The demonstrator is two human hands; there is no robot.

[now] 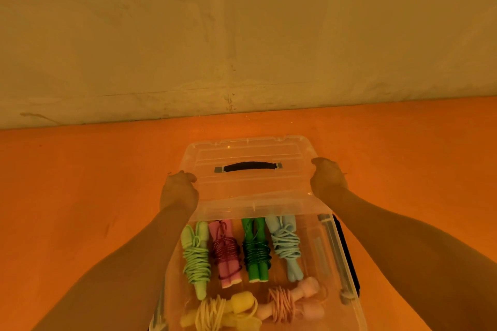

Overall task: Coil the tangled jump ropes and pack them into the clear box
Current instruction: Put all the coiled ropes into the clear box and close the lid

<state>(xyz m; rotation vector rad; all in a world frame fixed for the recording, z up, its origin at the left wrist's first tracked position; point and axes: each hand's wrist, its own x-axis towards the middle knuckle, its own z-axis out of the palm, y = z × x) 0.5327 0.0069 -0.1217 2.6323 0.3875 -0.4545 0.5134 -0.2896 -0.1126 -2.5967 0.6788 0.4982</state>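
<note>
Clear box (347, 301) sits on an orange table (80, 196), near the front edge, a pale wall (242, 35) behind. A clear lid (250, 185) with a black handle (249, 167) is held over the far part of the box, tilted, its near edge over the far ends of the ropes. Left hand (178, 192) grips the lid's left edge, fingers curled round it. Right hand (326, 177) grips the lid's right edge, fingers curled the same way. Both forearms reach in from the bottom corners.

Six coiled ropes lie inside the box, each cord wound round its paired handles. Far row, left to right: light green rope (195, 255), pink rope (225, 250), dark green rope (256, 250), blue rope (285, 244). They lie side by side, lengthwise away from the viewer, just beside each other. Near row: yellow rope (223, 313) at left, peach rope (289, 302) at right, both lying crosswise. Yellow rope is cut off by the bottom edge of the view. Right part of the box floor is bare. A black latch (349, 258) shows on the box's right wall. Cannot tell whether the lid touches the box rim at the far side.
</note>
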